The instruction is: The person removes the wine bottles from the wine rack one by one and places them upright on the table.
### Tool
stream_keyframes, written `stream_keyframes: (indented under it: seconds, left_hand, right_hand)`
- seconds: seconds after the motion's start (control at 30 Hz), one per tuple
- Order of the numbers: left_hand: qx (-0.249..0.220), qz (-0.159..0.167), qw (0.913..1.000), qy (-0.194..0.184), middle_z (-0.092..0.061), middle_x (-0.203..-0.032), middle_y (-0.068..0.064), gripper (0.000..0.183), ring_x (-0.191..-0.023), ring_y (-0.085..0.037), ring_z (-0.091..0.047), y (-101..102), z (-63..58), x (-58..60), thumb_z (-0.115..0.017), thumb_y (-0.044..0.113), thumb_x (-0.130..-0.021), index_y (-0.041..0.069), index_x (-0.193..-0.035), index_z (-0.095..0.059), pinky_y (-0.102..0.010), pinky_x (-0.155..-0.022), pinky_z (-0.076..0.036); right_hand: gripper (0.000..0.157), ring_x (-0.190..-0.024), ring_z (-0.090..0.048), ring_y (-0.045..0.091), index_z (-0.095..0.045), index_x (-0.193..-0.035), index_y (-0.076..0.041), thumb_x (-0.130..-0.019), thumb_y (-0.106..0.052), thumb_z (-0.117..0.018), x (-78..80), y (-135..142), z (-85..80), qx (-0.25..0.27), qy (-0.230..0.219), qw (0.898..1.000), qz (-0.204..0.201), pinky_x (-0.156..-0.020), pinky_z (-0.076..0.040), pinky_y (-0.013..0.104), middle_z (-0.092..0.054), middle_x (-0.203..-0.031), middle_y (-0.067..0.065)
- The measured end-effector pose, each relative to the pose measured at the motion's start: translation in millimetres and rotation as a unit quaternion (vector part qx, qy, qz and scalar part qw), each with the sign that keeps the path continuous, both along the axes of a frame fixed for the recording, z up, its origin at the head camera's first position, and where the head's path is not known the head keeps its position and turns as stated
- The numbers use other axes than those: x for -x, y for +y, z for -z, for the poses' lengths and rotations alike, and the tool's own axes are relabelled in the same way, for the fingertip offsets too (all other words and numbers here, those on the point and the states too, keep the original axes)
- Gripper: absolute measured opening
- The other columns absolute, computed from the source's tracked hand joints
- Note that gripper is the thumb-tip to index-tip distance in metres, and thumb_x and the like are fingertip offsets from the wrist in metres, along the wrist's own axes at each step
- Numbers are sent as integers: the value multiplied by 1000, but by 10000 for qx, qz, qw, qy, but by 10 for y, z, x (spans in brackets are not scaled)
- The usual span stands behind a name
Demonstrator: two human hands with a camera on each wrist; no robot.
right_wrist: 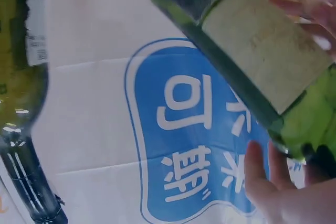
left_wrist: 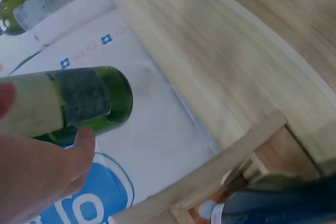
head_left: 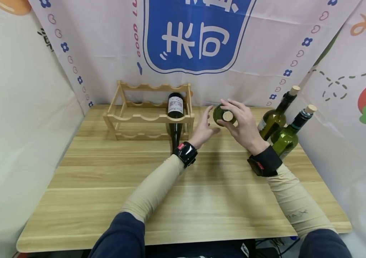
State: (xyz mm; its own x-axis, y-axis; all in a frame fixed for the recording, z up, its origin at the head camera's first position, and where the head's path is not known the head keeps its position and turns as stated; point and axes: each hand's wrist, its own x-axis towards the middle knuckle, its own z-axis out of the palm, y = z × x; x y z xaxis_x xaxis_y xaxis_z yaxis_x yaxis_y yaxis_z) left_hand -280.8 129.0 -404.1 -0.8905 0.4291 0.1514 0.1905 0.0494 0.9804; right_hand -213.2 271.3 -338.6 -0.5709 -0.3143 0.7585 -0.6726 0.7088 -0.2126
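A green wine bottle (head_left: pixel 217 114) with a cork faces the head camera end-on, between my two hands. My right hand (head_left: pixel 242 125) grips it around the neck and shoulder, and the right wrist view shows its cream label (right_wrist: pixel 273 45). To its left, my left hand (head_left: pixel 203 130) has its fingers spread and thumb apart, close by the bottle; whether a fingertip touches it I cannot tell. A dark wine bottle (head_left: pixel 176 104) with a white label lies in the wooden wine rack (head_left: pixel 150 119), at its right end, neck towards me.
Two corked green bottles, a rear one (head_left: pixel 271 120) and a front one (head_left: pixel 285 139), stand at the table's right side, near my right wrist. The rack is at the back left of the wooden table (head_left: pixel 105 200). Printed cloth (head_left: pixel 105 46) hangs behind it.
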Motion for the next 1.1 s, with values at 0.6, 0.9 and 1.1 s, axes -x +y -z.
stream_keyframes:
  seconds: [0.6, 0.9, 1.1]
  left_hand:
    - [94, 138, 9995, 264, -56, -130, -5, 76, -117, -20, -54, 38, -103, -62, -83, 19, -76, 18, -140, -42, -35, -103, -45]
    - [168, 65, 9996, -216, -66, -113, -5, 54, -98, -18, -62, 57, -102, -185, -82, 28, -76, 15, -122, -57, -34, -87, -52]
    - [294, 37, 9992, -260, -67, -112, -5, 54, -97, -18, -63, 59, -151, -231, -82, 29, -76, 15, -122, -58, -34, -86, -52]
  right_hand:
    - [33, -102, -63, 32, -59, -125, -1, -94, -13, -62, 255, 105, -362, 1750, -1997, 9636, 306, -91, -53, 45, -64, -120, 19]
    - [37, -91, -64, 9, -57, -118, -2, -97, -33, -56, 411, 201, -295, 2084, -2708, 9367, 770, -78, -52, 20, -65, -110, 21]
    - [40, -84, -61, -1, -56, -120, -3, -97, -36, -55, 383, 213, -318, 2165, -2898, 9296, 706, -75, -52, 17, -66, -109, 20]
